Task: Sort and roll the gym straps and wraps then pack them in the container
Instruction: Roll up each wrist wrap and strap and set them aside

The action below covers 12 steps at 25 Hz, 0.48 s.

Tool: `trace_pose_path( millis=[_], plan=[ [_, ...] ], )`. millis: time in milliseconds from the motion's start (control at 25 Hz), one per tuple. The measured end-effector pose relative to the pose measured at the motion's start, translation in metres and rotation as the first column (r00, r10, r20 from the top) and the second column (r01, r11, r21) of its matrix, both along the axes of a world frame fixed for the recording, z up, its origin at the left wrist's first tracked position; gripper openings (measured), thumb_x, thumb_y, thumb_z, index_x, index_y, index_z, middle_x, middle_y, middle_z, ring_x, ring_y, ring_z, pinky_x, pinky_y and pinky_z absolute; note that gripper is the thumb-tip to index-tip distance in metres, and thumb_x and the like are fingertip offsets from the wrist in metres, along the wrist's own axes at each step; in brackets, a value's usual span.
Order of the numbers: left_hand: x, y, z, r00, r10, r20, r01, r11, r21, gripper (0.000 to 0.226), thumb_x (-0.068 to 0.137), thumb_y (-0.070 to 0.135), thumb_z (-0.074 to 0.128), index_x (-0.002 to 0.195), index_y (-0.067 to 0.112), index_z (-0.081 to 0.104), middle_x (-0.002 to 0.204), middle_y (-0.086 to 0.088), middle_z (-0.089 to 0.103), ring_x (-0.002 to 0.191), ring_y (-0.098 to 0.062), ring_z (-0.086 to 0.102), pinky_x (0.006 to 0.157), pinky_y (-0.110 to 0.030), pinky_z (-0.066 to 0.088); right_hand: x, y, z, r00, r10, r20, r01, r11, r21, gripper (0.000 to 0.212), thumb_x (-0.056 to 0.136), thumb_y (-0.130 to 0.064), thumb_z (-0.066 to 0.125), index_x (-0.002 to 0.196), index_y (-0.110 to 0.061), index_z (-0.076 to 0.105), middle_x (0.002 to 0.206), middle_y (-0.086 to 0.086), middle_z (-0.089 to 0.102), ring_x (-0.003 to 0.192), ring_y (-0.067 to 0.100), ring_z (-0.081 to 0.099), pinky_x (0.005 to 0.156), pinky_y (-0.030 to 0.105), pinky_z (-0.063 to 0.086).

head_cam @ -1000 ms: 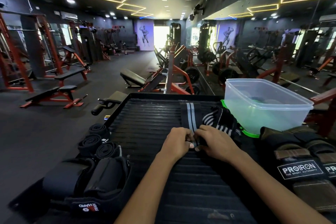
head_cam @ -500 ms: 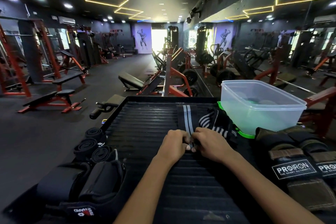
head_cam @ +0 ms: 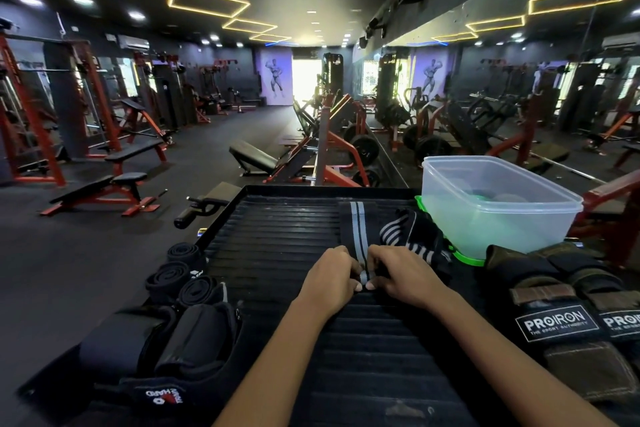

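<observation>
Step in hand, by judgement: rolling one wrap; packing not begun for it.

- Left hand (head_cam: 330,276), right hand (head_cam: 403,274): side by side, fingers curled, both pinching the near end of the striped wrap (head_cam: 356,229).
- Striped wrap: black with two grey stripes, lying flat on the ribbed table (head_cam: 277,239), running straight away from the hands; only a small turn formed under the fingertips.
- Loose wrap (head_cam: 412,236): bunched, just beyond the right hand.
- Container (head_cam: 498,204): clear tub, beyond and right of the right hand, on a green lid (head_cam: 465,257).
- Rolls (head_cam: 180,270): three, well left of the left hand, by the table edge.
- Gloves (head_cam: 561,319): right of the right hand.

Next move likely calls for even thumb pressure, turning the coil forward, keeping stripes aligned so it stays tight.
</observation>
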<state>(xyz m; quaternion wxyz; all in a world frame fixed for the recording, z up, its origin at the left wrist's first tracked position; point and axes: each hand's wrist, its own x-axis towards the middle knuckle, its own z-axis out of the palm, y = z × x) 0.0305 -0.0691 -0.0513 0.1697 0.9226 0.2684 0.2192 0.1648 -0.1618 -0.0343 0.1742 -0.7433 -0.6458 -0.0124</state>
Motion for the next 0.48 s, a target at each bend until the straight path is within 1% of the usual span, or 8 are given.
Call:
trace_pose_path(
  millis=[120, 240, 280, 360, 400, 480],
  plan=[
    [-0.001, -0.002, -0.003, 0.999, -0.012, -0.05, 0.015, 0.998, 0.065, 0.025, 0.086, 0.014, 0.067, 0.11, 0.011, 0.065, 0.111, -0.004, 0.056, 0.106, -0.02, 0.049, 0.091, -0.039, 0.047, 0.002, -0.001, -0.001, 0.999, 0.028, -0.045, -0.028, 1.0, -0.011, 0.023, 0.085, -0.024, 0.068, 0.085, -0.024, 0.045, 0.087, -0.009, 0.057, 0.084, 0.016, 0.055, 0.07, 0.035, 0.044],
    [-0.003, 0.0, -0.003, 0.996, -0.076, -0.036, 0.08, 0.991, 0.108, 0.026, 0.088, 0.012, 0.063, 0.111, 0.013, 0.051, 0.105, -0.006, 0.058, 0.096, -0.022, 0.051, 0.087, -0.039, 0.047, 0.006, -0.001, -0.004, 0.997, 0.056, -0.062, -0.056, 0.998, 0.001, 0.021, 0.088, -0.024, 0.065, 0.089, -0.022, 0.044, 0.089, -0.007, 0.056, 0.084, 0.017, 0.054, 0.069, 0.035, 0.042],
    [-0.003, 0.001, -0.003, 0.993, -0.109, -0.035, 0.112, 0.989, 0.1, 0.028, 0.088, 0.01, 0.062, 0.111, 0.014, 0.047, 0.102, -0.007, 0.059, 0.092, -0.023, 0.051, 0.085, -0.039, 0.047, 0.008, -0.001, -0.006, 0.996, 0.066, -0.063, -0.066, 0.998, 0.002, 0.021, 0.089, -0.024, 0.063, 0.091, -0.021, 0.042, 0.09, -0.007, 0.054, 0.086, 0.017, 0.053, 0.068, 0.033, 0.039],
    [-0.003, 0.002, -0.003, 0.987, -0.16, -0.031, 0.162, 0.985, 0.066, 0.024, 0.089, 0.006, 0.059, 0.107, 0.015, 0.046, 0.096, -0.007, 0.06, 0.086, -0.022, 0.053, 0.08, -0.04, 0.047, 0.011, -0.003, -0.009, 0.994, 0.098, -0.038, -0.097, 0.995, 0.015, 0.023, 0.089, -0.028, 0.063, 0.096, -0.022, 0.041, 0.095, -0.008, 0.048, 0.09, 0.014, 0.048, 0.07, 0.028, 0.034],
    [-0.003, 0.002, -0.002, 0.985, -0.174, -0.009, 0.174, 0.984, 0.025, 0.019, 0.089, 0.005, 0.058, 0.102, 0.014, 0.048, 0.092, -0.007, 0.061, 0.083, -0.022, 0.054, 0.078, -0.039, 0.048, 0.012, -0.003, -0.011, 0.994, 0.111, -0.01, -0.11, 0.994, 0.026, 0.027, 0.088, -0.031, 0.065, 0.098, -0.022, 0.042, 0.097, -0.009, 0.046, 0.092, 0.012, 0.046, 0.072, 0.027, 0.033],
    [-0.003, 0.003, -0.002, 0.983, -0.173, 0.065, 0.178, 0.98, -0.086, 0.014, 0.089, 0.004, 0.057, 0.095, 0.015, 0.051, 0.089, -0.004, 0.062, 0.079, -0.019, 0.057, 0.074, -0.036, 0.05, 0.013, -0.003, -0.012, 0.992, 0.121, 0.035, -0.122, 0.991, 0.049, 0.03, 0.084, -0.034, 0.069, 0.095, -0.023, 0.044, 0.097, -0.009, 0.043, 0.092, 0.011, 0.045, 0.072, 0.025, 0.033]
  ],
)
